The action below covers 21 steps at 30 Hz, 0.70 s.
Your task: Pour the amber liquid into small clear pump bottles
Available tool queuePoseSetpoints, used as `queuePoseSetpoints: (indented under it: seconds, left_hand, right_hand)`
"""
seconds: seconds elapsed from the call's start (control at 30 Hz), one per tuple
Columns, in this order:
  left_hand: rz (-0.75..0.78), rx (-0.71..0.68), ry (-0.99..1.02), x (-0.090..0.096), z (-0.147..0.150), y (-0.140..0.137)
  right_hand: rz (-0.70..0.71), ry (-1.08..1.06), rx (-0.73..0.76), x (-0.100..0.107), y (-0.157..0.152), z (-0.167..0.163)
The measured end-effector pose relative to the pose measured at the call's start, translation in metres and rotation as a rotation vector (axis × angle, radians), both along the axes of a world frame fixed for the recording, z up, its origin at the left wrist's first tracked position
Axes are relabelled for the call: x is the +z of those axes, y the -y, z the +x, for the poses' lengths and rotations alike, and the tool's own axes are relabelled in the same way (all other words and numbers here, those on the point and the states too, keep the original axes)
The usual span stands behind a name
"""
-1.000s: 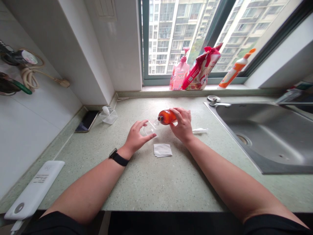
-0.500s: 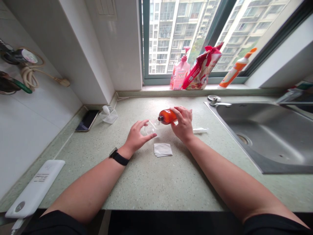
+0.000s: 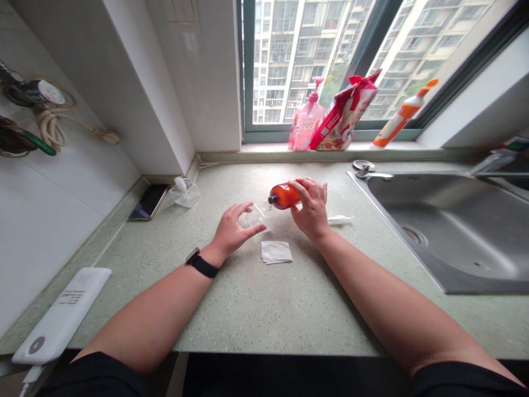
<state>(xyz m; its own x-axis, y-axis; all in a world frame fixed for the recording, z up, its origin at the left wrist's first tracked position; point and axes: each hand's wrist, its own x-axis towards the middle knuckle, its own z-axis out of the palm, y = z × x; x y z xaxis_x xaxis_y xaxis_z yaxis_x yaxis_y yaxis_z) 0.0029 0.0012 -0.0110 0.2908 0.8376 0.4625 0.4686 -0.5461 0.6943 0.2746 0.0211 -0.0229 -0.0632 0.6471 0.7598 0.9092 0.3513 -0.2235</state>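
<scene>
My right hand (image 3: 311,207) is wrapped round an amber bottle (image 3: 283,196) of orange-red look, tipped on its side with its uncapped dark neck pointing left. Just below that neck is a clear plastic container (image 3: 261,216), which my left hand (image 3: 235,229) grips between thumb and fingers. Glassy transparent shapes near the container's rim are too faint to make out, and so is any liquid stream. A folded white tissue (image 3: 276,252) lies on the counter in front of both hands. Beyond my right wrist rests a white item in clear wrapping (image 3: 341,220).
At the left wall are a phone (image 3: 147,202) and another clear box (image 3: 184,194) with a white pump head in it. A white power bank (image 3: 61,317) lies near the left edge. A steel sink (image 3: 417,190) is at right; bottles and a red bag (image 3: 345,118) line the sill.
Both hands, the bottle and the container hold nearly the same position. The whole view has shifted very slightly.
</scene>
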Motion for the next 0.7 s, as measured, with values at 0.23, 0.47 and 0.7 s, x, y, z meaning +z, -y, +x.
queuePoseSetpoints:
  seconds: [0.23, 0.47, 0.7]
  left_hand:
    - [-0.003, 0.005, 0.0, 0.0006, 0.0008, 0.0002]
    - [-0.001, 0.0, 0.002, -0.0002, 0.0005, -0.0006]
    - [0.001, -0.001, -0.001, -0.0002, 0.0002, -0.0004]
  right_hand:
    - [0.004, -0.028, 0.01, 0.0005, 0.0008, -0.0017]
    - [0.004, -0.025, -0.001, 0.0037, 0.0029, -0.0033]
    - [-0.025, -0.01, -0.013, 0.006, 0.0032, -0.0026]
